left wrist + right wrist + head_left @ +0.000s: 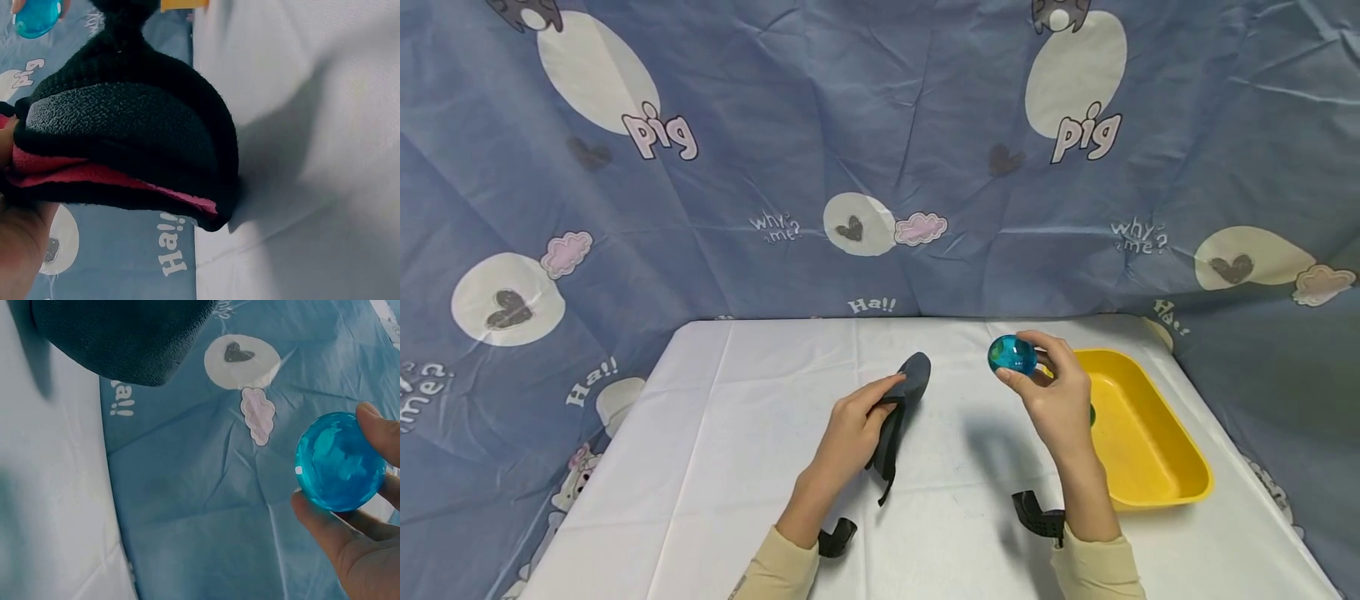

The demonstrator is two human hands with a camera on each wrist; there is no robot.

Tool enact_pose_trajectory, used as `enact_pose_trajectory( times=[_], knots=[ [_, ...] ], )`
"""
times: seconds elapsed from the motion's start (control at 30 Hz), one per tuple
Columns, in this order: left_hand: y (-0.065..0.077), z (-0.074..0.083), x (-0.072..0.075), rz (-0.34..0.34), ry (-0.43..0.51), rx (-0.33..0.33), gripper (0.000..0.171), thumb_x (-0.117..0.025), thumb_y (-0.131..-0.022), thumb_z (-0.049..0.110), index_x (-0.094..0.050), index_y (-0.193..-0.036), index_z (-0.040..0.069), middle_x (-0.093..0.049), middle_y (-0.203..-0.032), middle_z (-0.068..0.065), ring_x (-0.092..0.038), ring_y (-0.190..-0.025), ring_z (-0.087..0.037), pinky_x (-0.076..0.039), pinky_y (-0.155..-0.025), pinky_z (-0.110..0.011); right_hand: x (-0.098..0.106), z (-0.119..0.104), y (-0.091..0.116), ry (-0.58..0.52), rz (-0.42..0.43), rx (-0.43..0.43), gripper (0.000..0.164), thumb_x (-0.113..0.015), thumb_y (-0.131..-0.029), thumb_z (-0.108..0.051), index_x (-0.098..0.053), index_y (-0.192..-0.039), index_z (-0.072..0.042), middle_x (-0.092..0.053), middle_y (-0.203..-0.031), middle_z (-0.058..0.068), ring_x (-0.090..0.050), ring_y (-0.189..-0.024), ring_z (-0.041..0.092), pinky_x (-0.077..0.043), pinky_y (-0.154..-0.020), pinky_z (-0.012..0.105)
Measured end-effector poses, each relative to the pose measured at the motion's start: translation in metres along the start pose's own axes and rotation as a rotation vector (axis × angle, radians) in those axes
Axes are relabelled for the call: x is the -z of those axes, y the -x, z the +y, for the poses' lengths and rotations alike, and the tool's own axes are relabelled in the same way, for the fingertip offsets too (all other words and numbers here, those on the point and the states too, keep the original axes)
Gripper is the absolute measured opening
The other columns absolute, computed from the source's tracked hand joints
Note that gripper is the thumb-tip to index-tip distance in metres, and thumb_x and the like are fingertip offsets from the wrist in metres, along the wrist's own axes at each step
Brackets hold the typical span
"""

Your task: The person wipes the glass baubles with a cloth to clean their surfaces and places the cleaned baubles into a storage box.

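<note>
My left hand [850, 423] grips a folded dark grey and black fabric item [125, 115] above the white table. It has a grey fleece panel, black knit edges and a pink lining showing through an opening; its exact kind is unclear. A dark strip hangs from its lower end in the head view. Between the thumb and fingers of my right hand [1060, 396] is a clear blue ball [340, 462], raised in the air to the left of the yellow tray. A greenish patch shows within the ball in the head view.
The yellow tray [1197, 492] stands at the table's right side, partly behind my right forearm. Inside it a small green thing [1092, 414] shows beside the wrist. Behind the white-covered table [760, 467] hangs a blue printed cloth [880, 167].
</note>
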State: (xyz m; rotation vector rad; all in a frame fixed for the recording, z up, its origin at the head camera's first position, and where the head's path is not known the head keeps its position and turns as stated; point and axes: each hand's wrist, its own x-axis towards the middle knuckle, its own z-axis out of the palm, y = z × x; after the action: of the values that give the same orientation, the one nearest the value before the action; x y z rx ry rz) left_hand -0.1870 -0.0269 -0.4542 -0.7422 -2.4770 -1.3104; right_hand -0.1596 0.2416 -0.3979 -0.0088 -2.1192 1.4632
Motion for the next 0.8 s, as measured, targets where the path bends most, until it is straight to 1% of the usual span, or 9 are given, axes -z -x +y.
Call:
enact_pose_trajectory(
  times=[0.2, 0.3, 0.4, 0.5, 0.63, 0.8],
  knots=[
    [0.000, 0.001, -0.004, -0.042, 0.025, 0.047, 0.043, -0.059, -0.101, 0.014, -0.057, -0.140, 0.031, -0.059, -0.141, 0.008, -0.056, -0.131, -0.012, -0.053, -0.102, -0.031, 0.006, 0.002, -0.002, 0.023, 0.012, -0.022, 0.048, -0.084, -0.080, -0.011, -0.066, -0.124, -0.013, -0.063, -0.119, 0.005, -0.061, -0.108, 0.016, -0.051, -0.085, 0.008],
    [0.000, 0.002, -0.005, -0.061, 0.033, 0.061, 0.044, -0.059, -0.101, 0.016, -0.056, -0.140, 0.035, -0.058, -0.141, 0.009, -0.055, -0.132, -0.010, -0.051, -0.104, -0.032, 0.009, 0.004, -0.003, 0.014, 0.020, -0.031, 0.048, -0.084, -0.080, -0.010, -0.066, -0.124, -0.013, -0.062, -0.119, 0.003, -0.062, -0.106, 0.013, -0.052, -0.084, 0.008],
    [0.000, 0.002, -0.008, -0.077, 0.034, 0.066, 0.045, -0.059, -0.101, 0.017, -0.054, -0.141, 0.038, -0.057, -0.142, 0.009, -0.053, -0.133, -0.010, -0.050, -0.106, -0.033, 0.013, 0.007, -0.004, 0.017, 0.031, -0.062, 0.048, -0.084, -0.080, -0.011, -0.066, -0.124, -0.015, -0.061, -0.121, 0.000, -0.061, -0.104, 0.009, -0.054, -0.084, 0.010],
    [0.001, 0.003, -0.010, -0.089, 0.038, 0.058, 0.044, -0.059, -0.101, 0.017, -0.055, -0.141, 0.036, -0.058, -0.143, 0.005, -0.053, -0.134, -0.011, -0.050, -0.106, -0.034, 0.018, 0.010, -0.006, 0.030, 0.047, -0.087, 0.048, -0.083, -0.081, -0.012, -0.065, -0.125, -0.015, -0.061, -0.123, 0.001, -0.061, -0.103, 0.010, -0.053, -0.084, 0.009],
    [0.001, 0.003, -0.013, -0.099, 0.043, 0.051, 0.043, -0.059, -0.101, 0.017, -0.056, -0.141, 0.031, -0.059, -0.144, -0.001, -0.053, -0.135, -0.014, -0.050, -0.106, -0.036, 0.022, 0.014, -0.008, 0.032, 0.073, -0.096, 0.049, -0.084, -0.080, -0.010, -0.065, -0.125, -0.013, -0.062, -0.123, 0.004, -0.061, -0.100, 0.013, -0.051, -0.082, 0.007],
    [0.003, 0.003, -0.017, -0.123, 0.033, 0.067, 0.043, -0.058, -0.101, 0.018, -0.056, -0.141, 0.032, -0.058, -0.144, 0.000, -0.052, -0.135, -0.014, -0.049, -0.107, -0.035, 0.024, 0.015, -0.010, 0.037, 0.083, -0.113, 0.049, -0.084, -0.080, -0.011, -0.065, -0.126, -0.013, -0.062, -0.123, 0.004, -0.060, -0.098, 0.012, -0.051, -0.080, 0.006]
  ],
)
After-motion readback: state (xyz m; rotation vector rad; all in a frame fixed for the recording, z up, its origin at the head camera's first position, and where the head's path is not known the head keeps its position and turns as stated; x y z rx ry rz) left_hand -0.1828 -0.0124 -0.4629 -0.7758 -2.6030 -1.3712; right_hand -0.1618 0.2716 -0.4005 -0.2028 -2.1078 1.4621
